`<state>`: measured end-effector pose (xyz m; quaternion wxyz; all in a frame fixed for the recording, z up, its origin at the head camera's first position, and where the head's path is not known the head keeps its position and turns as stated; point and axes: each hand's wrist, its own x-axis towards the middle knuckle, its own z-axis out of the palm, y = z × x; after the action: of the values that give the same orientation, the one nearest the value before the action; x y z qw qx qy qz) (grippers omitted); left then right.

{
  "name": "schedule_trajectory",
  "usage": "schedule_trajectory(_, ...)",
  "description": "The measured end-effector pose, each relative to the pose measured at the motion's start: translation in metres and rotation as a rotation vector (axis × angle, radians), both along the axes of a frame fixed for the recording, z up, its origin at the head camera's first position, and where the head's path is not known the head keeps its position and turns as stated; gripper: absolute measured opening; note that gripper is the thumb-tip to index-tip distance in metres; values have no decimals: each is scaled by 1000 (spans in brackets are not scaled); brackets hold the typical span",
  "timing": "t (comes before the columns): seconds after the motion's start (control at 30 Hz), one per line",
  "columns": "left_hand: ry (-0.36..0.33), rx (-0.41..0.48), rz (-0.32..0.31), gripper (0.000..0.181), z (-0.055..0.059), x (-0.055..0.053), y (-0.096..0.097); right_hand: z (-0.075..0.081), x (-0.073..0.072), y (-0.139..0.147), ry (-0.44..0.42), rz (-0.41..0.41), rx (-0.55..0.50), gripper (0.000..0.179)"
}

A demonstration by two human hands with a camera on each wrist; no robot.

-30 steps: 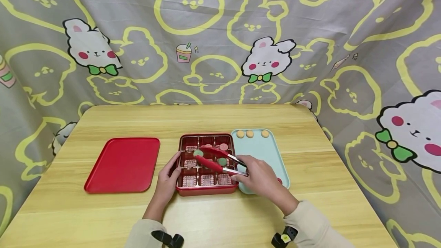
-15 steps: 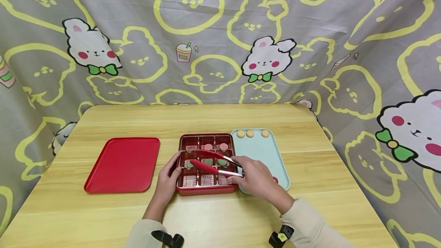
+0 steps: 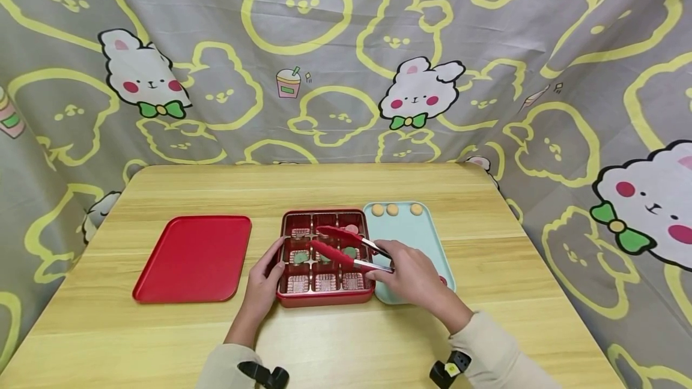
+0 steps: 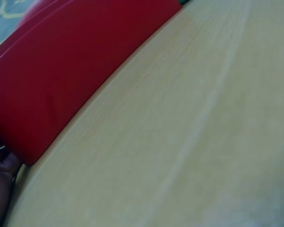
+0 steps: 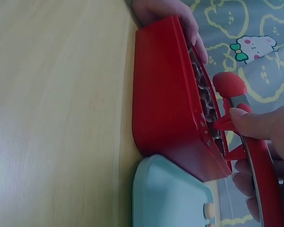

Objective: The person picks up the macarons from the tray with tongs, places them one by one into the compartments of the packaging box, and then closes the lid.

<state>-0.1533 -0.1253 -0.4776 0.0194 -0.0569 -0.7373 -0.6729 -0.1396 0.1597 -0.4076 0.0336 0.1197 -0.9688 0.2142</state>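
My right hand point(image 3: 413, 272) grips a pair of red-tipped tongs point(image 3: 337, 252) above the box; their arms stand apart with nothing seen between them. Below, a red box point(image 3: 324, 300) has a divided insert. Green round cookies lie in its middle row: the left cookie point(image 3: 300, 257), the right cookie point(image 3: 350, 253), and a middle one partly hidden by the tongs. A pink cookie point(image 3: 352, 229) shows in the back right compartment. My left hand point(image 3: 262, 284) rests against the box's left wall, its fingers extended along it; in the right wrist view, its fingers point(image 5: 194, 35) reach the rim.
A light blue tray point(image 3: 413, 245) touches the box's right side, with three tan cookies point(image 3: 392, 210) at its far end. Something red point(image 3: 443, 280) shows there beside my right hand. Left of the box lies a flat red tray point(image 3: 194, 260). A patterned curtain point(image 3: 335, 65) closes off the table behind.
The tongs carried a green cookie down into the left middle compartment and let it go. They have since moved up and right. My left hand stays put.
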Motion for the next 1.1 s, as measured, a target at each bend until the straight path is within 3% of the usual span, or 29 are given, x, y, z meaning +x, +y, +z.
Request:
schedule_trajectory(0.27,16,-13,1,48,0,0,0,3,-2,15,-43,-39,-18,59)
schedule_trajectory(0.6,27,-24,-2,47,-4,0,0,8,-7,49,-25,-112,9,58)
schedule_trajectory(0.83,2,14,0,49,-28,-9,-3,13,-12,77,-28,-201,30,64)
schedule_trajectory(1.1,31,7,10,49,-33,-10,-4,9,-16,103,-29,-280,55,65)
